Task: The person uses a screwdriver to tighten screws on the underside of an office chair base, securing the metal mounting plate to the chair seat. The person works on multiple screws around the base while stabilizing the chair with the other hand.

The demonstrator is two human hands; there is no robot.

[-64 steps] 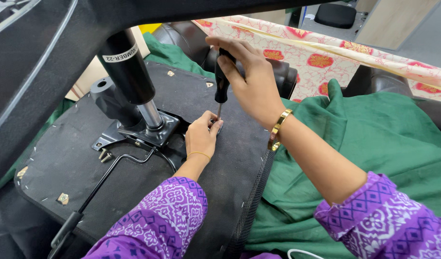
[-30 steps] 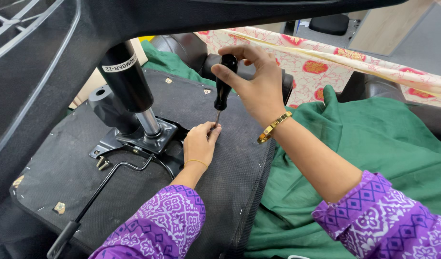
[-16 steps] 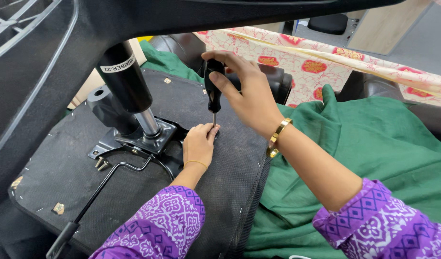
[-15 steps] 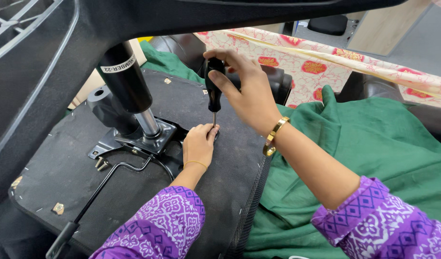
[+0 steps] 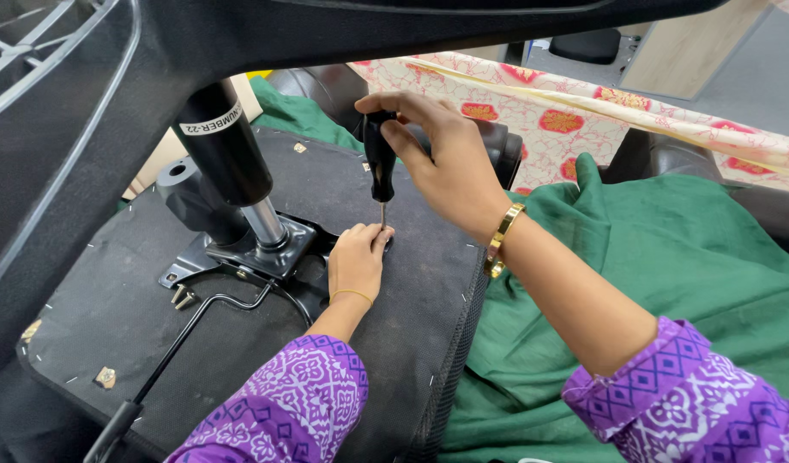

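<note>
— So what's largest down there?
— An upturned black chair seat, with its gas cylinder rising from a metal bracket; green cloth lies beside it.
— And the hands?
— Right hand has its grip wrapped round a black screwdriver, held upright, tip down on the seat. Left hand rests flat, fingertips steadying that tip.

I count 2 hands, left and right, plus 1 screwdriver. Also 1 upturned chair seat, 1 gas cylinder, 1 lever, 2 bracelets.
</note>
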